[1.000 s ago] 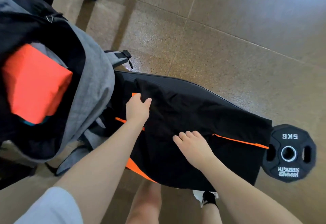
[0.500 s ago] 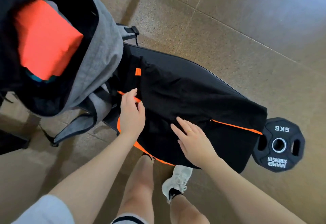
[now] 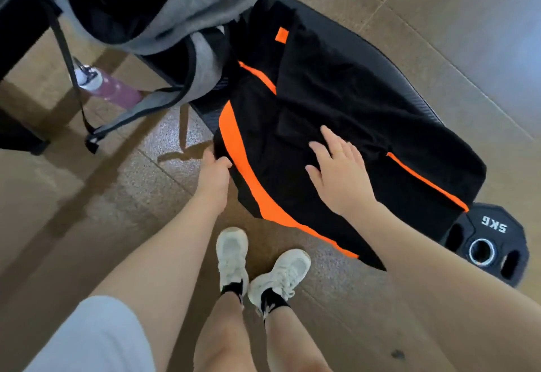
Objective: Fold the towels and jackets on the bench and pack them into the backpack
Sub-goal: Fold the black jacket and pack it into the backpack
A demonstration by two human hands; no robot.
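Left hand point(image 3: 215, 177) has a pinching grip on the near edge of the black-and-orange jacket point(image 3: 336, 102), which lies draped over the black surface point(image 3: 421, 102). Right hand point(image 3: 336, 172) rests flat on it, fingers spread. Beyond both grips, the grey backpack point(image 3: 175, 11) stands open with orange fabric inside.

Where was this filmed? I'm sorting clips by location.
Probably a gym: a black padded bench holds the jacket, a weight plate marked 5KG lies on the speckled floor, and a water bottle sits nearby.
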